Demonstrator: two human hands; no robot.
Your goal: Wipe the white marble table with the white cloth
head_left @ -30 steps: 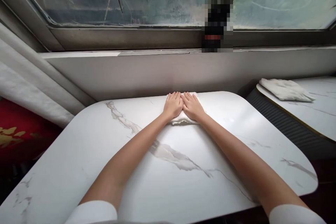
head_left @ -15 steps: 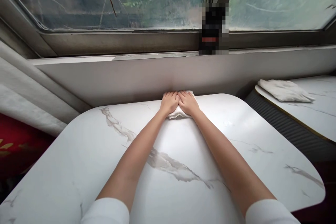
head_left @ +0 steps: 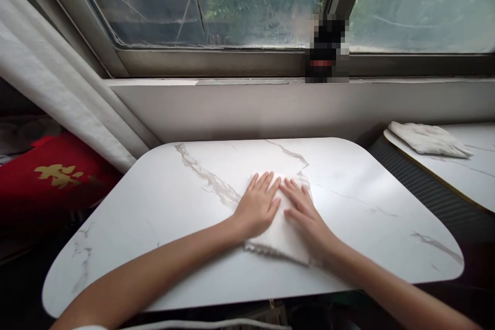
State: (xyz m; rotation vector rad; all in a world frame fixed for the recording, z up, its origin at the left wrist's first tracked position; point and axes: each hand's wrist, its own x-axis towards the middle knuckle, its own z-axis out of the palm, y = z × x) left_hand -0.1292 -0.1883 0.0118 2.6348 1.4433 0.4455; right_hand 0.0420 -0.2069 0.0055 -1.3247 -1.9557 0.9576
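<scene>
- At mid-table, under both palms: one thin white cloth [head_left: 276, 241], roughly four-sided, spread flat and set askew; near edge uneven and fluffy, a little blurred.
- Two bare hands, side by side, neither clamped. Left hand [head_left: 257, 207] flat on the cloth's left part, fingers extended, thumb out.
- Right hand [head_left: 303, 211] on the right part, fingers slightly bent, thumb apart from them; slight blur.
- One white marble-look tabletop [head_left: 371, 237] beneath, rounded corners, grey-brown veins.
- Right: one second white marble-look tabletop [head_left: 472, 175], partly in view, one crumpled off-white cloth [head_left: 429, 139] on its near left corner. Two cloths total.
- Left: one white fabric curtain [head_left: 69, 77] hanging slanted; one red fabric item [head_left: 98, 172] with a gold character.
- Behind: one pale wall panel [head_left: 247, 108], two window panes [head_left: 154, 0] in metal frames, one pixelated dark object [head_left: 325, 56] at the sill.
</scene>
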